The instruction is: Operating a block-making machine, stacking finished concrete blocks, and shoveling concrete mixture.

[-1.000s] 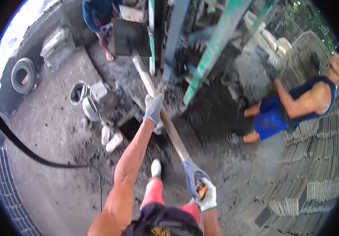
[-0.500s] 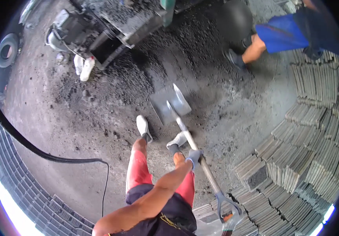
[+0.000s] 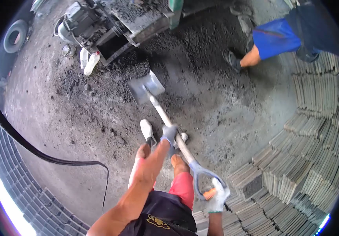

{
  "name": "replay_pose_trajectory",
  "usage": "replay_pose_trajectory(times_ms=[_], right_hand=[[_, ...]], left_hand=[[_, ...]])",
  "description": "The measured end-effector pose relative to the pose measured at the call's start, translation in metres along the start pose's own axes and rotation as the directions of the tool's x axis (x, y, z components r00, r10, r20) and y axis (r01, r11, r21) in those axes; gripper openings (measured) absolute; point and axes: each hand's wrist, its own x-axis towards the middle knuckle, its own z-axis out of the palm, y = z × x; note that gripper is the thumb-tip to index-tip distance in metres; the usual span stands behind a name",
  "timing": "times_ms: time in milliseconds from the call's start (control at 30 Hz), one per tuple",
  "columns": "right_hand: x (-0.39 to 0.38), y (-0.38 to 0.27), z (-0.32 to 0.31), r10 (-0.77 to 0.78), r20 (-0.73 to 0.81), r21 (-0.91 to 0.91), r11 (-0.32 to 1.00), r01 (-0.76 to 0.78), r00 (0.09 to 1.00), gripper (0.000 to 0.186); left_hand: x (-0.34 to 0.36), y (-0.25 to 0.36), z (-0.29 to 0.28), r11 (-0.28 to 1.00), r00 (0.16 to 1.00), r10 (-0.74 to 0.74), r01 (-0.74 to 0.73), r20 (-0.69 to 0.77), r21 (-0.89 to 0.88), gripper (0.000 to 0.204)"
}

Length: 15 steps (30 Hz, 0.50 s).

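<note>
Between my hands I hold a shovel (image 3: 163, 115) with a flat metal blade, a pale shaft and a grey D-shaped handle. My left hand (image 3: 169, 133), in a grey glove, is wrapped round the middle of the shaft. At the top end, my right hand (image 3: 218, 195), in a white glove, is closed on the orange grip of the handle. The blade (image 3: 145, 84) lies low at the edge of dark loose crumbly material (image 3: 116, 84) on the floor. Beyond the blade more of this material is heaped up. My feet in white shoes stand behind the blade.
A dusty machine (image 3: 87, 23) with a motor stands ahead left, two white bottles (image 3: 91, 63) beside it. Another person in blue shorts (image 3: 275, 37) is at the far right. Stacked flat slabs (image 3: 287, 169) line the right. A black cable (image 3: 32, 149) hangs at left.
The shovel blade has moved left and forward to the dark loose material. Both my hands have moved forward and left with it, still gripping shaft and handle.
</note>
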Motion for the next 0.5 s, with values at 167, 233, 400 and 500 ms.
replay_pose_trajectory(times_ms=[167, 233, 400, 500], right_hand=[[0.019, -0.016, -0.039, -0.122, 0.059, -0.102, 0.987, 0.128, 0.991, 0.016], [0.011, -0.02, -0.017, -0.198, 0.201, -0.139, 0.964, 0.228, 0.959, 0.017], [0.029, 0.016, 0.111, 0.185, 0.626, -0.089, 0.982, -0.166, 0.758, 0.016], [0.014, 0.071, 0.193, 0.065, 0.837, -0.294, 0.891, 0.347, 0.543, 0.028]], left_hand=[[-0.045, -0.023, 0.001, 0.952, 0.989, -0.148, 0.144, 0.005, -0.269, 0.019], [-0.036, -0.024, -0.034, 0.932, 0.991, -0.114, 0.081, -0.074, -0.354, 0.022], [-0.027, 0.041, -0.117, 0.832, 0.994, -0.01, -0.054, -0.111, -0.553, 0.017], [0.022, 0.033, -0.206, 0.967, 0.978, 0.014, -0.066, -0.21, -0.244, 0.017]])
